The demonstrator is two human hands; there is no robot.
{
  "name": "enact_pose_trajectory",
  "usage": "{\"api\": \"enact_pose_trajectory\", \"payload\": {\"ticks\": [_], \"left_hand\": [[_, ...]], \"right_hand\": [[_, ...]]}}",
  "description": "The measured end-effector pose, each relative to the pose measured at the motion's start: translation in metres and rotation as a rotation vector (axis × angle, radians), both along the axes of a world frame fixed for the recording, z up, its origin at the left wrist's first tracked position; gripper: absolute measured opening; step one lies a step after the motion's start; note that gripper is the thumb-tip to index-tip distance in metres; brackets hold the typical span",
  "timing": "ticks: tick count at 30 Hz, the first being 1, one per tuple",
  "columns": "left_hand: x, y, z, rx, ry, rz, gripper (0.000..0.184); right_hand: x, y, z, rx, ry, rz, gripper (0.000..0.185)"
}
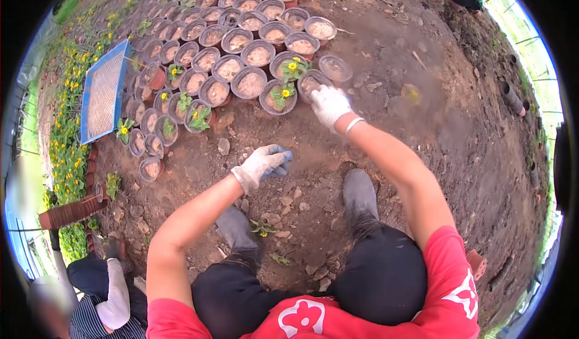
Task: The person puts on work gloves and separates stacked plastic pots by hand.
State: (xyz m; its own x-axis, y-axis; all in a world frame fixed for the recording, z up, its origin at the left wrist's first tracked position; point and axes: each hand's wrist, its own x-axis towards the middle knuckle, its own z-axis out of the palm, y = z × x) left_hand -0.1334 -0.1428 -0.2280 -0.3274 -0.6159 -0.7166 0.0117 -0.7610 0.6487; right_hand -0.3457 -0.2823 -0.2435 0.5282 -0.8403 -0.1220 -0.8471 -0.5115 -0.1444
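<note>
My right hand (330, 106), in a white glove, is at the near right rim of a soil-filled plant pot (310, 83), its fingers closed on the rim. My left hand (264, 165), in a white glove with blue-coated fingers, is held over bare soil nearer to me. Its fingers are curled in and nothing shows in them. Left of the gripped pot, two pots hold small yellow-flowered plants: one plant (294, 68) behind, another (281, 93) in front. A further pot (335, 69) of soil stands at the right.
Rows of soil-filled pots (247, 54) spread ahead and left. A blue-framed mesh screen (104, 93) lies beside flowering plants (67, 128). Stacked brown pots (71, 212) and a person (102, 303) are at lower left. A loose flowering plant (262, 227) lies between my boots.
</note>
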Motion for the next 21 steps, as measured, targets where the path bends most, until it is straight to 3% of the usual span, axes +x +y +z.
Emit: {"api": "enact_pose_trajectory", "payload": {"ticks": [1,2,3,5,7,9,12,13,14,15,18,19,21], "left_hand": [[0.001,0.001,-0.001,0.002,-0.008,-0.01,0.029],[0.006,-0.002,0.001,-0.024,0.043,-0.037,0.044],[0.006,-0.001,0.002,-0.022,0.049,-0.03,0.044],[0.001,0.0,0.009,0.07,0.099,0.292,0.058],[-0.001,0.005,0.005,0.108,0.18,0.314,0.063],[-0.008,0.014,0.005,-0.028,0.242,0.318,0.061],[-0.008,0.033,0.018,-0.083,-0.001,0.227,0.06],[-0.007,0.037,0.021,-0.114,-0.122,0.178,0.06],[-0.007,0.041,0.017,-0.304,-0.222,0.179,0.062],[-0.003,0.044,0.013,-0.296,-0.229,0.177,0.062],[0.005,0.048,0.016,-0.825,-0.721,-0.31,0.062],[0.003,0.049,0.019,-0.816,-0.722,-0.313,0.062],[-0.004,0.047,0.023,-0.997,-0.92,-0.674,0.064]], "right_hand": [[-0.001,-0.004,0.004,0.011,-0.141,-0.081,0.025],[-0.005,-0.002,0.006,-0.056,-0.344,-0.079,0.024],[-0.007,0.002,0.008,-0.054,-0.338,-0.073,0.024],[-0.013,0.024,0.021,0.68,-0.782,-0.487,0.022],[-0.007,0.062,0.018,0.829,-0.993,-0.458,0.022],[0.003,0.103,0.034,1.265,-1.247,-0.604,0.031],[0.009,0.136,0.034,1.203,-1.259,-0.467,0.036],[0.006,0.141,0.038,1.307,-1.238,-0.527,0.034],[0.004,0.146,0.039,1.414,-1.21,-0.589,0.031],[0.001,0.149,0.035,1.424,-1.214,-0.59,0.031],[-0.018,0.149,0.034,1.183,-0.94,-0.547,0.042],[-0.025,0.147,0.03,1.064,-0.886,-0.565,0.042],[-0.037,0.145,0.032,0.905,-0.871,-0.578,0.04]]}}
